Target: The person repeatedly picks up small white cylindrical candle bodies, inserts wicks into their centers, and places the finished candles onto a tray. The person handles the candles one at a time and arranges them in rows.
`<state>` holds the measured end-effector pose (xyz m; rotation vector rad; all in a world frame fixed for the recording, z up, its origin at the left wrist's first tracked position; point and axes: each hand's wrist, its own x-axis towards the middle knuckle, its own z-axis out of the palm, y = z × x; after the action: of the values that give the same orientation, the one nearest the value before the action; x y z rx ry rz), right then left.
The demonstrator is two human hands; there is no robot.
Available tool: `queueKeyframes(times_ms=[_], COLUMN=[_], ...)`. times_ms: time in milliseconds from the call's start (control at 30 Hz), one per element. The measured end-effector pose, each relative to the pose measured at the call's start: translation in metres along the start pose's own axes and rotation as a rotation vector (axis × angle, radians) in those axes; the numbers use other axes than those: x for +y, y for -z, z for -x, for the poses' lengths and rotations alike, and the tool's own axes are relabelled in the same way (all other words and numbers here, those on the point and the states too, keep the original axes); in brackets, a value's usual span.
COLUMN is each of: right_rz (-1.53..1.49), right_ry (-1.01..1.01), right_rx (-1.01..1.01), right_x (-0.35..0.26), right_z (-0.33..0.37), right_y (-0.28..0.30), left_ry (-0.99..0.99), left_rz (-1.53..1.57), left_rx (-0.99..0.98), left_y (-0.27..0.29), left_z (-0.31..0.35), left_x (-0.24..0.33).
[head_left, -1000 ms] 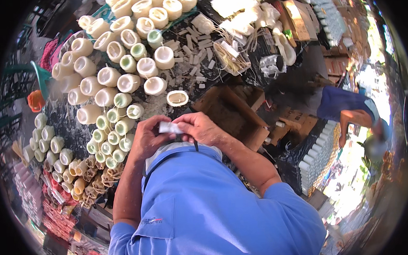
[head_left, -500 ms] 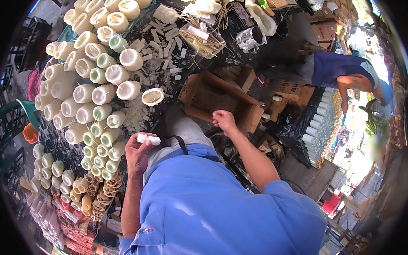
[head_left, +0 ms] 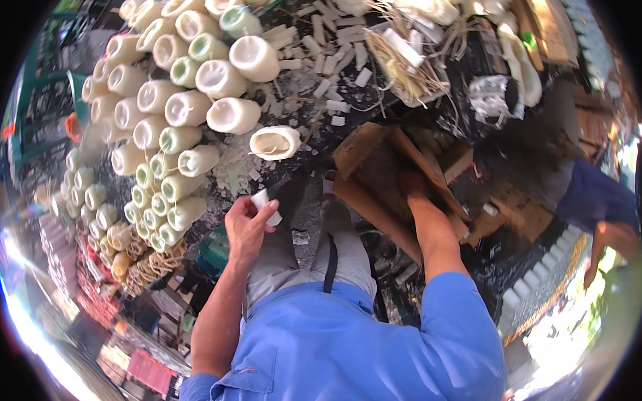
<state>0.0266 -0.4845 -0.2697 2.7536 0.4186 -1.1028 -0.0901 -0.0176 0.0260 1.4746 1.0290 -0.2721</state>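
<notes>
My left hand (head_left: 247, 224) is closed round a short white candle (head_left: 260, 199), held upright-tilted between thumb and fingers in front of my legs. My right arm reaches down into an open cardboard box (head_left: 376, 235). The right hand (head_left: 411, 186) is in the dark of the box, so its fingers and anything in them cannot be made out. Beyond my left hand, a hollow cream wax cup (head_left: 275, 143) lies at the edge of a crowd of similar cups.
Many wax cups (head_left: 233, 116) cover the table on the left. White wax sticks (head_left: 363, 77) and crumbs are scattered beside them. A tray of wicks (head_left: 408, 70) and a foil-like silver can (head_left: 494, 99) stand farther right. Another person (head_left: 595, 198) bends at the far right.
My right hand has gone from above the box down into it. My left hand, still on the white candle, has tilted it more upright. The view has turned and shifted.
</notes>
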Motion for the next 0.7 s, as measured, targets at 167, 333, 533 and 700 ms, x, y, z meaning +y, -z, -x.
queueKeyframes(times_ms=[167, 333, 533, 700], right_rz=[0.031, -0.319, -1.668, -1.792], right_ry=[0.003, 0.174, 0.127, 0.194], right_rx=[0.078, 0.531, 0.186, -0.101], right_x=[-0.009, -0.026, -0.043, -0.122], right_z=[0.022, 0.116, 0.188, 0.189], right_y=[0.025, 0.122, 0.23, 0.269], left_ry=[-0.036, -0.071, -0.053, -0.035], left_rz=[0.002, 0.162, 0.314, 0.229], left_rx=[0.173, 0.294, 0.351, 0.355], left_y=[-0.046, -0.066, -0.08, -0.082], left_z=[-0.034, -0.053, -0.068, -0.071], left_x=[0.001, -0.011, -0.002, 0.011])
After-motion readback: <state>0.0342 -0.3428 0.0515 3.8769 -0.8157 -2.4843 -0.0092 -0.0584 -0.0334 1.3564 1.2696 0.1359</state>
